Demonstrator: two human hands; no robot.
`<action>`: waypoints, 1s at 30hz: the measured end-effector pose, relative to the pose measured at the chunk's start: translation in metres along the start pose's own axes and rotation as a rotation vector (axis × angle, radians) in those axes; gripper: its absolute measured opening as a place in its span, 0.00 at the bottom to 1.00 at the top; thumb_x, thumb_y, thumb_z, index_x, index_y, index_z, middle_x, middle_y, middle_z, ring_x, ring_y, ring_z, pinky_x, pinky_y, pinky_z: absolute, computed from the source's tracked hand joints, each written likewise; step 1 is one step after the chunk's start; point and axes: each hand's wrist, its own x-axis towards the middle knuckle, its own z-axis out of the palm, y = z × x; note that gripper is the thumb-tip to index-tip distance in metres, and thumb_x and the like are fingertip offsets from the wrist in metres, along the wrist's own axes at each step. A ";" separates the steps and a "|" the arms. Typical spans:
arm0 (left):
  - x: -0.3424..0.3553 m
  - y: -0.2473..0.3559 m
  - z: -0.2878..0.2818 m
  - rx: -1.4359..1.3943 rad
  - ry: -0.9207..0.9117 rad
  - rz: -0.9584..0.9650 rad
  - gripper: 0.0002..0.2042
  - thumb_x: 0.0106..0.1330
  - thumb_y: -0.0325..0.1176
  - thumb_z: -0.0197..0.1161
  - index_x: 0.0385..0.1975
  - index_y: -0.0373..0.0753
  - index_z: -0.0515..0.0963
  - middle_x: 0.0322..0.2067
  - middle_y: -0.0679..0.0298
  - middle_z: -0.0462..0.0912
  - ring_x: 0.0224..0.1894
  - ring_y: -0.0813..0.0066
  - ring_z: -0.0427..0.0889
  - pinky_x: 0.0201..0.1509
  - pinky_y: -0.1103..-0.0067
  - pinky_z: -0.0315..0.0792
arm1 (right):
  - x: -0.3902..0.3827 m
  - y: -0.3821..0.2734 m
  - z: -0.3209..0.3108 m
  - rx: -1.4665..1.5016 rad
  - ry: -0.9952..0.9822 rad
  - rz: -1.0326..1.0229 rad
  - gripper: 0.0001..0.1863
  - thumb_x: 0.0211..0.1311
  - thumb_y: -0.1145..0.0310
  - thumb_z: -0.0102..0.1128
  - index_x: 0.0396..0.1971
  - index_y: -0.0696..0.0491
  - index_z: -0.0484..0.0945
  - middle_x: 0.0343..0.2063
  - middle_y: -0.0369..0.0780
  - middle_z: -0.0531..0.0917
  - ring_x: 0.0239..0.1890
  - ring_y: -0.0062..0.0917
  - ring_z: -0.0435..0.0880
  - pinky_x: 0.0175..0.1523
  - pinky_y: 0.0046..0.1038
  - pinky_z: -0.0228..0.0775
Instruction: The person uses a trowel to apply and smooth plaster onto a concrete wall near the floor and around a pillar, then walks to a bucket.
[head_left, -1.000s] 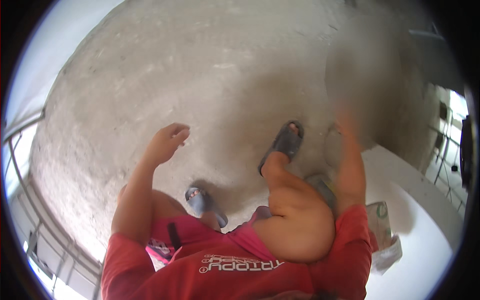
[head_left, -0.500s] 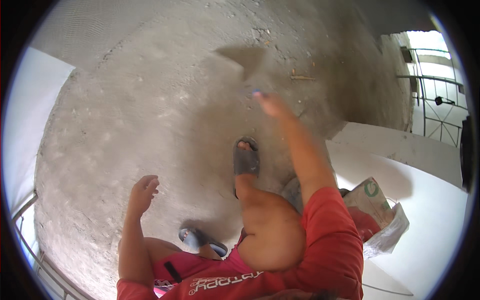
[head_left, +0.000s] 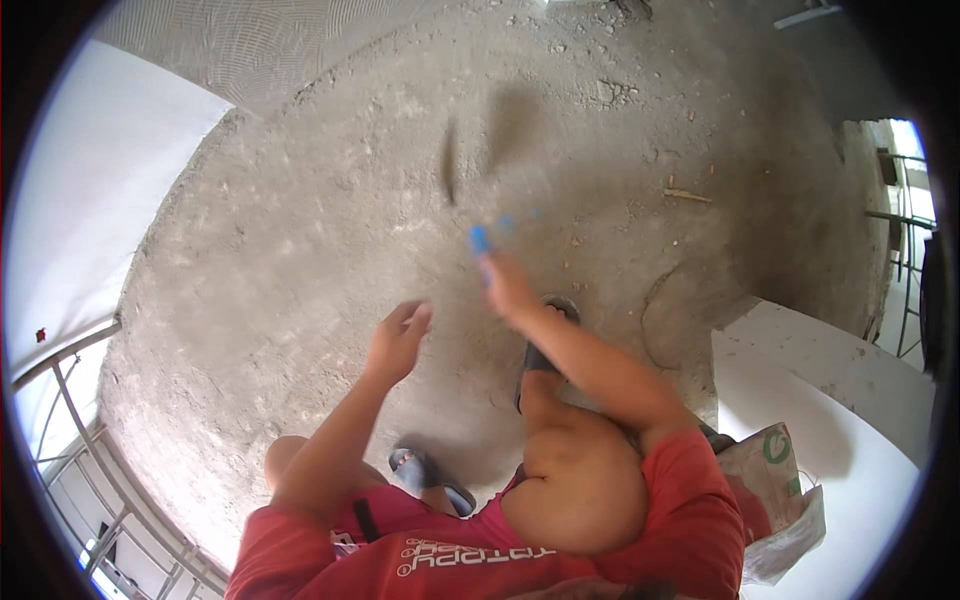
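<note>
My right hand (head_left: 508, 288) is closed around the blue handle (head_left: 480, 240) of a trowel, held over the floor ahead of me. Motion smears the trowel blade (head_left: 449, 165); it seems turned nearly edge-on, with a second brown blur to its right. My left hand (head_left: 398, 340) hovers left of the handle, nothing in it, its fingers loosely bent and apart. Beneath both hands lies the rough grey cement floor (head_left: 260, 250).
A sack (head_left: 765, 460) with a clear plastic bag stands right of my knee, beside a low white wall (head_left: 800, 390). Crumbs of rubble (head_left: 610, 95) and a wood scrap (head_left: 688, 195) lie ahead. Metal frames (head_left: 110, 480) stand at the left and right edges.
My right hand has drawn the trowel back toward me and left, its blade turning from broad to narrow. My left hand has risen forward, nearer the right. The view has shifted left.
</note>
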 end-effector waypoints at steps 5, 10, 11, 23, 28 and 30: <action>0.089 0.053 0.018 -0.401 0.132 -0.164 0.23 0.75 0.52 0.56 0.50 0.34 0.77 0.37 0.59 0.83 0.36 0.69 0.83 0.34 0.74 0.76 | 0.020 -0.125 -0.010 0.748 -0.380 0.445 0.17 0.77 0.58 0.45 0.49 0.55 0.77 0.36 0.46 0.84 0.32 0.36 0.84 0.42 0.40 0.76; 0.151 0.073 -0.038 0.430 0.454 0.094 0.20 0.75 0.46 0.56 0.50 0.33 0.75 0.37 0.50 0.85 0.36 0.52 0.84 0.39 0.60 0.77 | 0.077 -0.131 -0.115 0.282 -0.424 0.098 0.21 0.73 0.56 0.57 0.57 0.53 0.78 0.41 0.42 0.87 0.40 0.27 0.85 0.47 0.30 0.78; 0.165 0.076 -0.046 0.527 0.489 0.087 0.19 0.75 0.46 0.55 0.51 0.33 0.75 0.39 0.48 0.85 0.38 0.48 0.85 0.42 0.57 0.77 | 0.081 -0.137 -0.145 0.318 -0.348 0.128 0.22 0.72 0.56 0.59 0.58 0.53 0.79 0.41 0.42 0.87 0.41 0.27 0.85 0.48 0.30 0.78; 0.205 0.194 0.090 0.541 -0.054 0.048 0.20 0.72 0.46 0.53 0.49 0.31 0.73 0.43 0.35 0.83 0.49 0.33 0.82 0.54 0.50 0.75 | 0.034 -0.262 -0.303 0.281 -0.512 0.087 0.21 0.67 0.57 0.66 0.54 0.53 0.78 0.40 0.41 0.84 0.41 0.32 0.84 0.46 0.33 0.77; 0.321 0.282 -0.017 0.560 0.136 0.059 0.30 0.77 0.57 0.43 0.57 0.33 0.75 0.52 0.40 0.82 0.55 0.38 0.82 0.59 0.53 0.75 | 0.041 -0.304 -0.303 0.095 -0.506 -0.117 0.20 0.68 0.57 0.64 0.53 0.52 0.78 0.44 0.44 0.83 0.48 0.42 0.82 0.52 0.39 0.75; 0.345 0.304 -0.054 0.708 0.209 0.112 0.30 0.77 0.56 0.43 0.56 0.32 0.76 0.52 0.36 0.81 0.57 0.38 0.81 0.61 0.53 0.73 | 0.036 -0.328 -0.304 0.033 -0.394 -0.135 0.20 0.68 0.56 0.64 0.54 0.51 0.78 0.46 0.45 0.83 0.49 0.43 0.82 0.53 0.40 0.75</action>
